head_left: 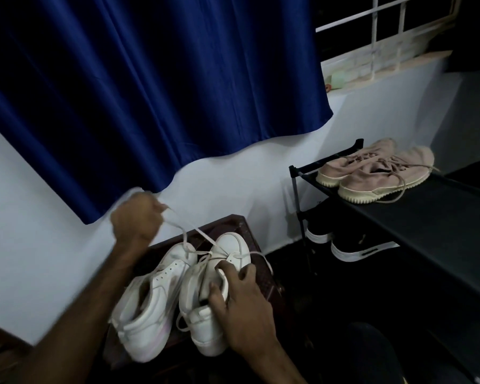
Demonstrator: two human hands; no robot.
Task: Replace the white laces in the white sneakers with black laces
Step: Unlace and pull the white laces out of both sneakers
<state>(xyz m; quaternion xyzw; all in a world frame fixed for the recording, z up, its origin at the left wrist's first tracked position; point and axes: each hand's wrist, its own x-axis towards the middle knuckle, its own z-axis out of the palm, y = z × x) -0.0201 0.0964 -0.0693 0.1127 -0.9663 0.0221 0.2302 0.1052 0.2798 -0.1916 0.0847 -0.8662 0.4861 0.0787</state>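
Head view, one frame, dim light, slight motion blur on the left forearm.

Left hand (135,217): raised above the shoes, fist clenched round the white lace (194,229). Two strands run taut from the fist down to the front eyelets of the pair.

Right hand (241,300): grasping the right-hand white sneaker (205,322) at its throat, thumb on the tongue, fingers curled over the far side of the upper. A loose loop of lace hangs beside this shoe's heel.

Left-hand white sneaker (147,309): lies just beside the other, touching it along the side, toes pointing away from the camera. Neither hand is on it. Which shoe the taut strands belong to I cannot tell; they cross where the two toes meet.

Both sneakers rest on a low dark brown worktop (230,224) set against a pale wall (25,217).

Right of the worktop: black shoe rack (413,217). Top shelf carries a pair of pink sneakers (372,173) with cream soles, laces trailing. Lower shelf holds black shoes (355,249) with white soles.

Above: blue curtain (150,92), and a white window grille (385,31) at upper right.
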